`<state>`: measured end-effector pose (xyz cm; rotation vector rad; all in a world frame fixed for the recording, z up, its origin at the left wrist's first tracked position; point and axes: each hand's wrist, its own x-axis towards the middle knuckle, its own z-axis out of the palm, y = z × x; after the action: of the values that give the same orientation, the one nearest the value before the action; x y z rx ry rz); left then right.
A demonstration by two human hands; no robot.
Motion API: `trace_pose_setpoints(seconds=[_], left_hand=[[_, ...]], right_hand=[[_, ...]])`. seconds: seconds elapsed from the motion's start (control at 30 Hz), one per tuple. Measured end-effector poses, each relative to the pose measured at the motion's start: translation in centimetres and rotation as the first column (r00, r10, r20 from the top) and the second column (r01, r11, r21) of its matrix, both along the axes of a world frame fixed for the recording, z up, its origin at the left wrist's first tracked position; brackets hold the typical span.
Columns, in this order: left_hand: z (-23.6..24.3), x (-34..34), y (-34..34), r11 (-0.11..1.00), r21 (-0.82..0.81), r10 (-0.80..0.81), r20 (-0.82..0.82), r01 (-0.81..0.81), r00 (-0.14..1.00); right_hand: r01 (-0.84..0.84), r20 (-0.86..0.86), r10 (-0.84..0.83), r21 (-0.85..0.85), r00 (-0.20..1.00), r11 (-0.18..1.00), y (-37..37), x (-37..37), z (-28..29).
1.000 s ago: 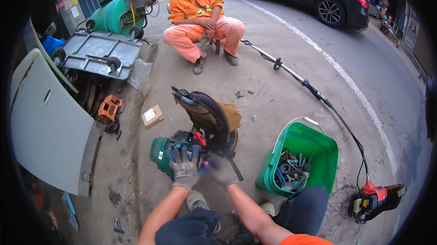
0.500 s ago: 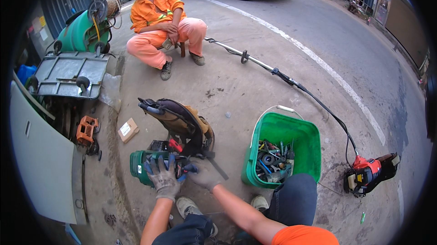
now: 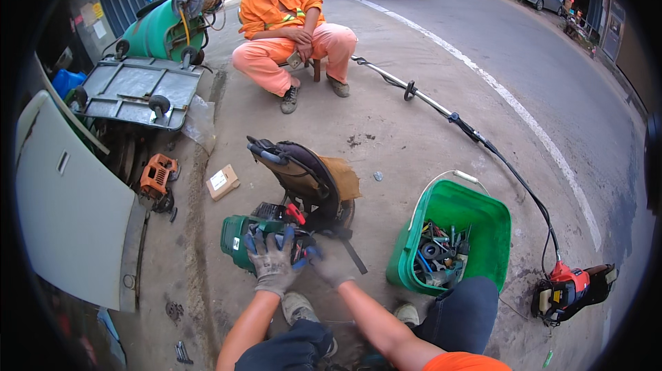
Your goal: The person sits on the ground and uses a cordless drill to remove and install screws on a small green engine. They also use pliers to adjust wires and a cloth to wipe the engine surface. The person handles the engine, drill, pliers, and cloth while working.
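Note:
A green-cased backpack engine [image 3: 238,241] sits on the pavement in front of me, its dark padded back frame [image 3: 307,181] standing up behind it. My left hand [image 3: 273,265], in a grey glove with blue fingertips, lies spread over the engine's near side. On the engine's right side my right hand [image 3: 332,267], gloved alike, reaches in close to the dark parts. It is blurred, and whatever its fingers hold is hidden. A red part [image 3: 295,214] shows on top of the engine, beyond my hands.
A green bucket [image 3: 493,233] of hand tools stands right, by my knee. Farther right lies a red engine [image 3: 569,281] with a long shaft. An orange engine part [image 3: 158,174] and small box [image 3: 222,182] lie left. A person in orange [image 3: 283,9] sits ahead.
The view has swung left, so the scene sits farther right in the picture. Both hands stay at the engine, the left one still spread on it. The seated person keeps the same pose.

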<state>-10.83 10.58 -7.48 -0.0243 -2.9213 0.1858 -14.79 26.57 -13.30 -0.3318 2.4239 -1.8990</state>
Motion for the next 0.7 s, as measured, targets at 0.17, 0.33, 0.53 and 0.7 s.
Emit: trace_pose_setpoints(seconds=[0.17, 0.33, 0.53, 0.7], left_hand=[[0.0, 0.1, 0.0, 1.0, 0.018, 0.008, 0.011, -0.008, 1.0], [0.0, -0.3, 0.1, 1.0, 0.006, -0.012, 0.012, 0.012, 1.0], [0.1, 0.3, 0.0, 1.0, -0.016, 0.012, 0.037, -0.012, 0.999], [0.1, -0.4, 0.6, 0.998, 0.068, -0.017, 0.013, 0.016, 1.0]], right_hand=[[-0.002, 0.485, 0.109, -0.216, 0.868, 0.976, -1.1, 0.1, -0.8], [-0.033, 0.295, 0.015, 0.057, 0.956, 0.998, -2.0, -1.0, -8.6], [-0.093, 0.605, 0.324, -0.381, 0.728, 0.92, -2.2, -1.8, -9.0], [0.243, 0.579, 0.763, -0.815, 0.287, 0.526, -1.4, -3.8, -13.1]])
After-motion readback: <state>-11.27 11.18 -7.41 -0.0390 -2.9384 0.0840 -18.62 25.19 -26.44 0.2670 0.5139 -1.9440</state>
